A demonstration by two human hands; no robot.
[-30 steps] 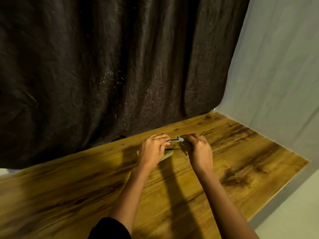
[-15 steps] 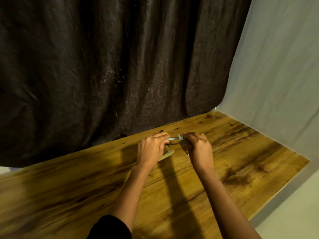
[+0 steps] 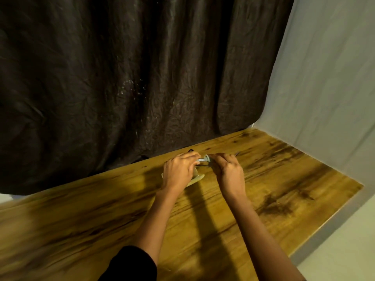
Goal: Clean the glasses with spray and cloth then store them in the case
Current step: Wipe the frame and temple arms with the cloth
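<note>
The glasses are just above the bench, caught between both hands. The left hand pinches a thin metal part, and the right hand curls round the other end, with a dark tip poking out beyond it. Under the left hand lies a pale flat piece (cloth or case, too hidden to tell). I judge the wiping is under way and the storing not yet done; no spray shows. A curtain hangs close beyond the hands. Bare bench spreads to their right, its edge well off.
</note>
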